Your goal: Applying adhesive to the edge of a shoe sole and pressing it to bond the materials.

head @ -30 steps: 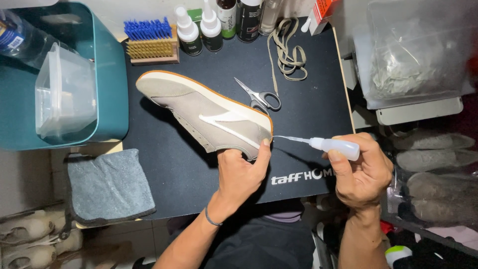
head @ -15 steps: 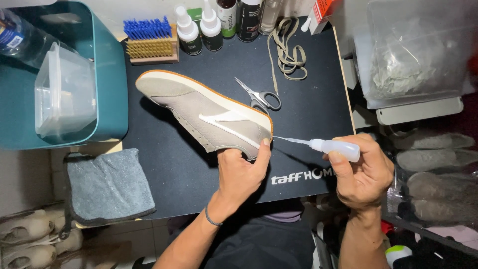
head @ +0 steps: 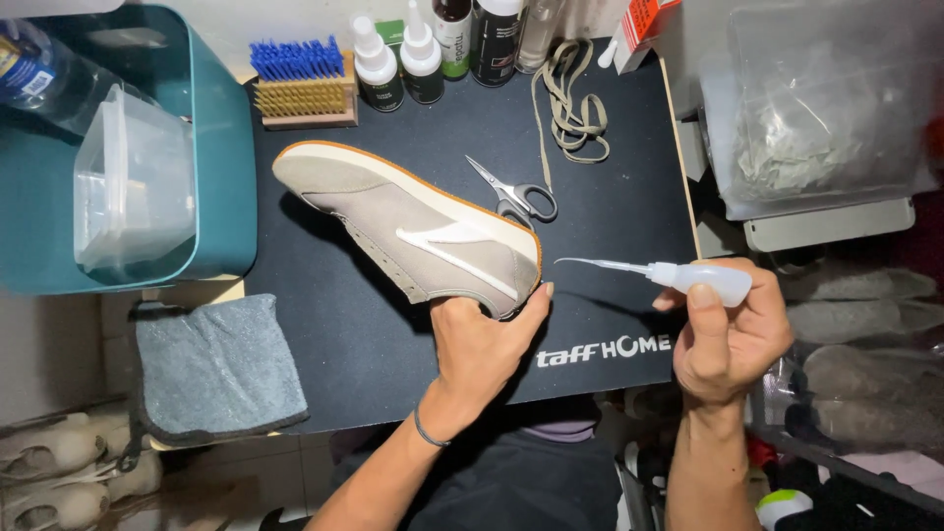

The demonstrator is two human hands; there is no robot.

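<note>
My left hand (head: 482, 344) grips the heel end of a beige sneaker (head: 413, 228) with a white side stripe and an orange-edged sole, holding it on its side above the black desk mat (head: 393, 364). My right hand (head: 728, 329) holds a small translucent squeeze bottle (head: 703, 280) with a long thin needle tip. The tip points left and hovers just short of the sneaker's heel, close to my left thumb. A dark band circles my left wrist.
Scissors (head: 516, 192) lie beyond the sneaker, beige laces (head: 570, 108) behind them. A blue-bristled brush (head: 300, 84) and several bottles (head: 413, 49) line the back. A teal bin (head: 211, 157) holds a clear tub at left; a grey cloth (head: 216, 369) lies front left. Plastic boxes stand right.
My right hand has drawn the needle tip a little away from the sneaker's heel and tilted the bottle. The sneaker and my left hand stay nearly still.
</note>
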